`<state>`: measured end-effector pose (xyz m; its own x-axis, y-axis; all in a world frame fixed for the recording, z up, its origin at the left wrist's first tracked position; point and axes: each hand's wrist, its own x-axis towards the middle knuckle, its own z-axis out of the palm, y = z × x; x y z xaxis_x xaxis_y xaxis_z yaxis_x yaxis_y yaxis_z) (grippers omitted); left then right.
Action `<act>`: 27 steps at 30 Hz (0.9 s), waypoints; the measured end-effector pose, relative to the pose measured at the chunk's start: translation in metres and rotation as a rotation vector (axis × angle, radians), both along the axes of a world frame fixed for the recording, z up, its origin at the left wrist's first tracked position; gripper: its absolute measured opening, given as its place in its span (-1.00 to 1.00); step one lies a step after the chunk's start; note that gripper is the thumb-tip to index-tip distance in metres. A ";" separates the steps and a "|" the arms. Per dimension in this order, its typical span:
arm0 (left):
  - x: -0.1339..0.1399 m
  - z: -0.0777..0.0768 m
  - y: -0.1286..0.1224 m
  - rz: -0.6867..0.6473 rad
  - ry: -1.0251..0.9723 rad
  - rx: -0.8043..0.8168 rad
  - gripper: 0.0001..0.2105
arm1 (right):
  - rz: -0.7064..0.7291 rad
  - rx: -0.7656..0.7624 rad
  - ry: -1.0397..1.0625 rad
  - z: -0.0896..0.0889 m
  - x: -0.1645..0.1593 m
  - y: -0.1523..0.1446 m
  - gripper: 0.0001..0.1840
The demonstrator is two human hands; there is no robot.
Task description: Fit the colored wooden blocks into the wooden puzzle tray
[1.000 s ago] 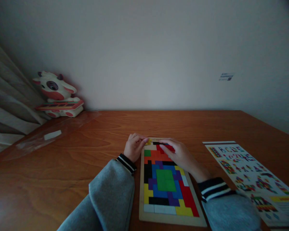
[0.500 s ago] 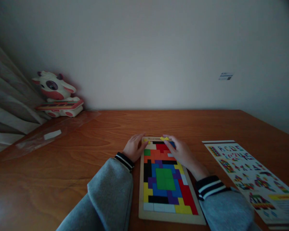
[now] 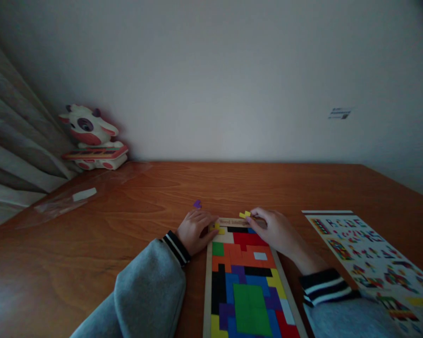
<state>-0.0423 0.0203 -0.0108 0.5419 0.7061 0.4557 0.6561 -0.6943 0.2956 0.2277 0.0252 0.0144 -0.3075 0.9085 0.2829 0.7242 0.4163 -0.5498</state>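
A wooden block puzzle board (image 3: 208,286), packed with coloured pieces, lies lengthwise in front of me on the table. My left hand (image 3: 196,230) is wrapped round its far left corner, its thumb next to a yellow piece (image 3: 220,230) there. Between thumb and fingertips, my right hand (image 3: 273,233) pinches another yellow piece (image 3: 245,214) over the far rim. A purple piece (image 3: 197,204) sits on the table just beyond my left hand. The board's near end is cut off by the frame, and my right hand hides part of the far right corner.
A printed pattern sheet (image 3: 370,263) lies on the right of the wooden table (image 3: 155,188). At the back left stands a toy cow with a keyboard (image 3: 95,141), near a clear plastic wrapper (image 3: 56,206) and a curtain (image 3: 17,141). A wall (image 3: 225,84) rises behind the table.
The board has slid toward me, with both hands moving nearer too. The purple piece behind my left hand has come into view. My right hand keeps its yellow piece. The view has shifted slightly.
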 end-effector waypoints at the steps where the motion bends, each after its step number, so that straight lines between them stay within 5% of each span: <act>1: -0.002 0.000 -0.003 -0.016 -0.001 0.015 -0.71 | -0.018 0.010 0.062 0.000 -0.002 -0.001 -0.82; 11: -0.001 0.011 -0.027 -0.199 0.106 0.104 -0.76 | 0.007 -0.268 0.586 -0.004 -0.024 -0.008 -0.74; 18: 0.003 0.009 -0.034 -0.277 0.112 0.128 -0.73 | 0.148 -0.343 0.481 -0.001 -0.031 -0.015 -0.73; 27: 0.003 0.012 -0.034 -0.282 0.114 0.128 -0.77 | 0.095 -0.383 0.580 -0.012 -0.032 -0.013 -0.68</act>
<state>-0.0395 -0.0141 0.0010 0.7603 0.4622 0.4564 0.4569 -0.8800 0.1301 0.1953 0.0123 0.0023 -0.2865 0.9538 0.0909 0.2401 0.1633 -0.9569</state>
